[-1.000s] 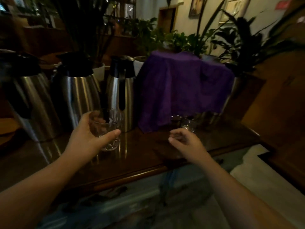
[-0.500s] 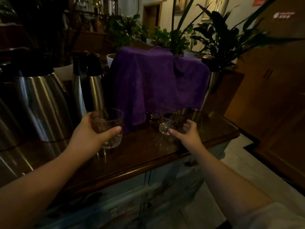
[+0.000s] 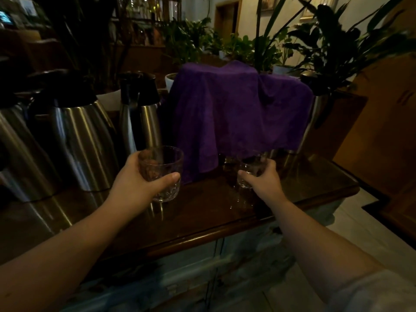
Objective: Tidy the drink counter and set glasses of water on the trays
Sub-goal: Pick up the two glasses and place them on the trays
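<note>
At far left three steel flasks [image 3: 74, 140] stand in a row along the back of the dark wood worktop [image 3: 202, 212], close together and tall, so that side gives little room to swing an arm. Next, the left hand [image 3: 137, 181] holds an empty cut glass [image 3: 162, 172] clear of the worktop, fingers behind the wall and the thumb pressed across the front near the base. It looks light and stiff, but brittle and smooth, so a grip round the lower wall, where the cut pattern gives some purchase, seems safest, and it should be set down gently. Behind it a purple cloth [image 3: 236, 113] hangs over something bulky, its hem reaching the worktop; a glass carried low could snag there. Further right, the right hand [image 3: 263, 179] is wrapped round a second glass [image 3: 249, 172], which sits low by the cloth's hem; whether it rests on the worktop I cannot tell in the dim light. More glassware seems to stand just behind it, too dark to make out. The near part of the worktop lies bare up to its rounded front edge, and that is the best room for moving. No tray is in view
</note>
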